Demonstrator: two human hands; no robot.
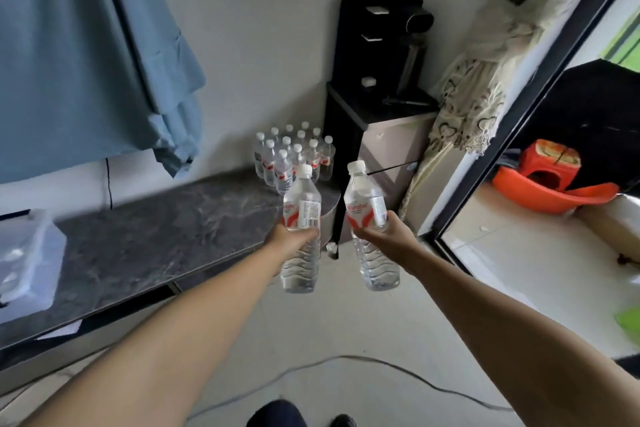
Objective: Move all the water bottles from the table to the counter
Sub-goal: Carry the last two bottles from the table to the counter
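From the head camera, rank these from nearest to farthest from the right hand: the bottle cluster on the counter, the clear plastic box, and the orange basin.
Measured from the right hand:
1. Bottle cluster, up and to its left, at the counter's far end.
2. Orange basin, to its right, on the floor past the black door frame.
3. Clear plastic box, far left on the counter.

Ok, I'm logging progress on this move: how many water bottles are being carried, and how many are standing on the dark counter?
Left-hand bottle: 1
Right-hand bottle: 1
Bottles standing on the counter: 12
Total: 14
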